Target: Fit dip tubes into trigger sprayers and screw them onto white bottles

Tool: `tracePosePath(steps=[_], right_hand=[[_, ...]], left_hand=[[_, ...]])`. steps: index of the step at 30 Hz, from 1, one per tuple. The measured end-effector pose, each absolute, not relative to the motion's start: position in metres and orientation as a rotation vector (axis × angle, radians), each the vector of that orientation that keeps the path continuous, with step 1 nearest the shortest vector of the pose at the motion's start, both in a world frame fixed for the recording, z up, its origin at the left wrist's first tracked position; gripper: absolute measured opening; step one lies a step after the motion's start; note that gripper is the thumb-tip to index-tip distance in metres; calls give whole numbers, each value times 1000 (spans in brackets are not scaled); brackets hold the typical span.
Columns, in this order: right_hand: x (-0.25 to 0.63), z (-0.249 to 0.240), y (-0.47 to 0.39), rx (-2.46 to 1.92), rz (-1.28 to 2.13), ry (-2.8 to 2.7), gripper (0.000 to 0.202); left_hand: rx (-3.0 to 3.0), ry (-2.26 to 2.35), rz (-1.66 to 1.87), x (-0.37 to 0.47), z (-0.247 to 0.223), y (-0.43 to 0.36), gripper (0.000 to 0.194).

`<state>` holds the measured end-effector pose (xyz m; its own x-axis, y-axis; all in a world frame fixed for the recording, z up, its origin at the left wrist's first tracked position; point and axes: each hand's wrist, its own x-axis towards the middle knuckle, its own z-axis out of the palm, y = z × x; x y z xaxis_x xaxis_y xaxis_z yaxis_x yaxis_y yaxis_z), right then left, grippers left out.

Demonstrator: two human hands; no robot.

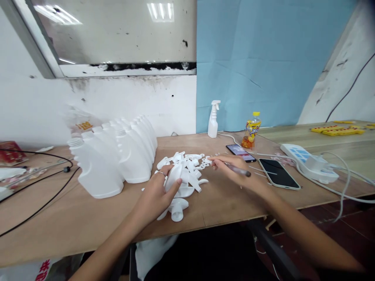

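Note:
Closed around a white plastic spray head shell (175,175), my left hand (156,191) is over a pile of loose white sprayer parts (191,168). My right hand (231,171) is pinched, with a dark pen-like tool (240,171) lying through it and its thick end pointing right. Its fingertips are beside small white rings (205,160) at the pile's right edge. I cannot make out whether a ring is pinched in them too. Nearer the table's front edge lies a white spray head part (177,210) with a round collar.
Rows of white bottles (99,171) stand left of the pile. Behind are an assembled spray bottle (213,121) and a drink bottle (251,130). Two phones, one dark-screened (278,173), lie right of my hand, near a power strip (307,164) with cables. Black cables (43,207) cross the left side.

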<state>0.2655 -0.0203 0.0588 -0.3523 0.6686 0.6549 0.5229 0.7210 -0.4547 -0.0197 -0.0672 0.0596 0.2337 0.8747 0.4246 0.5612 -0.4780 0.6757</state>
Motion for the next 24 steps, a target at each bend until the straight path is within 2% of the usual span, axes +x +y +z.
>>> tracePosePath(steps=[6,8,11,14,19,24], right_hand=[[295,59,35,-1067,496,-2081,30],[301,63,55,-1106,670,-1914,30],[307,80,97,-1080,1012,-1448,16],[313,107,148,-1038,1083,-1249,11],[323,145,223,-952,1145,-934,31],[324,163,259,-853,1157,-748,45]], left_hand=[[2398,1425,1049,-22,40,-48,32],[2460,1460,998,-23,35,-44,31],[2513,1524,902,-25,32,-42,35],[2557,1558,866,-26,30,-40,38],[2588,1508,973,-26,31,-41,43],[2570,1446,1022,-27,35,-45,39]])
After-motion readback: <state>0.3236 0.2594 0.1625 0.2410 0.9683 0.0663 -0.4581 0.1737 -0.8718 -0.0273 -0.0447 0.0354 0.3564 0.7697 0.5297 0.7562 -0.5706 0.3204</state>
